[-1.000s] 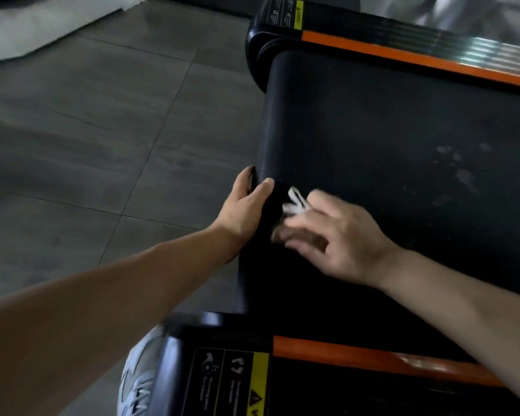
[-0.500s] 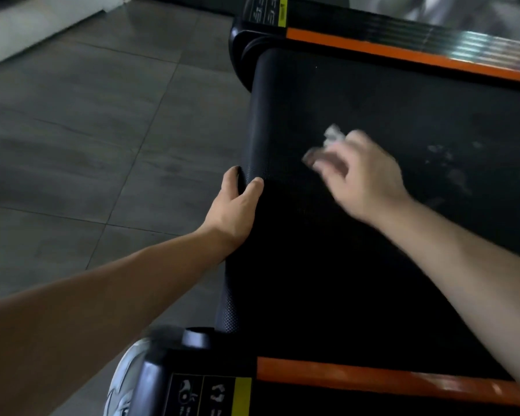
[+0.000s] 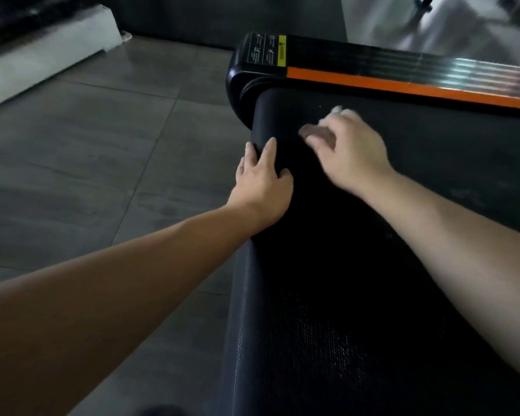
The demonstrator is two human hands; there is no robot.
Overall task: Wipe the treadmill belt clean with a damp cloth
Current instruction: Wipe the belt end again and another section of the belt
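Belt (image 3: 327,280) black, rear roller end at left. White cloth (image 3: 336,109) on it near far orange rail (image 3: 403,85), mostly hidden under right hand (image 3: 348,151), fingers bunched round it. Left hand (image 3: 263,181) grips roller edge. Imo: flat even pressure, overlapping strokes rail to rail.

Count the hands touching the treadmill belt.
2. The left hand grips the rounded end of the belt; the right hand holds the cloth on the belt, nearer the orange rail. Neither is hidden.
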